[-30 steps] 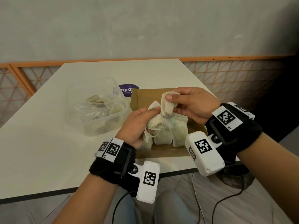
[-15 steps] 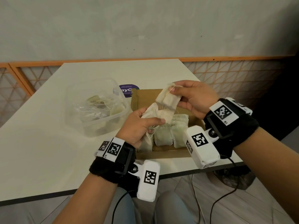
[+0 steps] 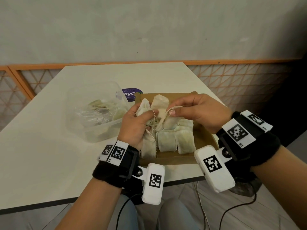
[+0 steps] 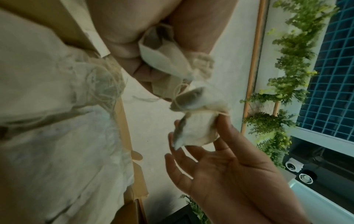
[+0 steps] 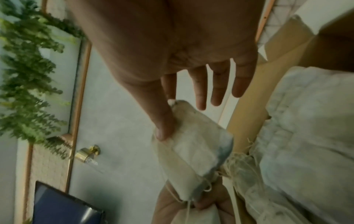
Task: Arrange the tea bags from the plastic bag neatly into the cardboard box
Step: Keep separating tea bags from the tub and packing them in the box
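Two hands part tangled tea bags above the box.
The left hand (image 3: pixel 135 125) clutches a bunch (image 3: pixel 144 107); right fingers (image 3: pixel 172 112) pinch one bag (image 3: pixel 160 103), apparently by its top. Bags are light, soft and tearable, with snagging strings. The box (image 3: pixel 203 141) keeps open room at right, near the desk (image 3: pixel 49 155) edge.

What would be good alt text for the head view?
Over a cardboard box with tea bags in rows, the left hand grips a bunch of tea bags while the right hand pinches one bag tangled in their strings. A plastic tub sits left.
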Motion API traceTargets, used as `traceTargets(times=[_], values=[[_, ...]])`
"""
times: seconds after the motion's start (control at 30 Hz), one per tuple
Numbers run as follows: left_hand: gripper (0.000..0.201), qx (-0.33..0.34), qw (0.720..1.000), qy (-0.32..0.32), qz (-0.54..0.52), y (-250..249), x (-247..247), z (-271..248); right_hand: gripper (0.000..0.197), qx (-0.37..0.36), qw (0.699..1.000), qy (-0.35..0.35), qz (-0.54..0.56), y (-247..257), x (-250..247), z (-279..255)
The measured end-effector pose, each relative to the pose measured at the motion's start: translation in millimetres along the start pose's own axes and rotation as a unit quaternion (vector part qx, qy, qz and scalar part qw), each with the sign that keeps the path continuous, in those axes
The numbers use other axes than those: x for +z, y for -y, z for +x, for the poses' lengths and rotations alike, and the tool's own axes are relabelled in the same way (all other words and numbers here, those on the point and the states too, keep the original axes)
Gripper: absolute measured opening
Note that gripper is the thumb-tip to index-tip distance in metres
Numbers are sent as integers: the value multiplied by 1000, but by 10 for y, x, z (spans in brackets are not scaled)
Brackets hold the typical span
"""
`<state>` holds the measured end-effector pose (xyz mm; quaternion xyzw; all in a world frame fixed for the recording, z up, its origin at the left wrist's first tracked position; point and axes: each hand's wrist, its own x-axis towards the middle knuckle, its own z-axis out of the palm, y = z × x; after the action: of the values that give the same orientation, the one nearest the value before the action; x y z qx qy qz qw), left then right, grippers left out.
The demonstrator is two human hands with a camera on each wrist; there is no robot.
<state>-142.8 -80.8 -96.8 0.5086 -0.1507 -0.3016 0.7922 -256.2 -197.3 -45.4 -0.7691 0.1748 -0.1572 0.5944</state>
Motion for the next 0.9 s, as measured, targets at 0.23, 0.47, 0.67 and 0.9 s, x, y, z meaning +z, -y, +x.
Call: traceTargets(times=[0.23,0.47,0.67,0.9], values=[[17,1,998,48,42,-15,69,-79,9,-25,996,-80,-7,-38,51,152],[47,-52,990,134,-9,-56,28,-142,8,-27,993,-112,-15,6,4,174],[14,-52,992,105,50,-25,65,-105,6,-29,995,-90,-28,2,-49,185],[10,-49,998,32,38,36,36,-18,7,-55,990,-109,69,105,-181,19]])
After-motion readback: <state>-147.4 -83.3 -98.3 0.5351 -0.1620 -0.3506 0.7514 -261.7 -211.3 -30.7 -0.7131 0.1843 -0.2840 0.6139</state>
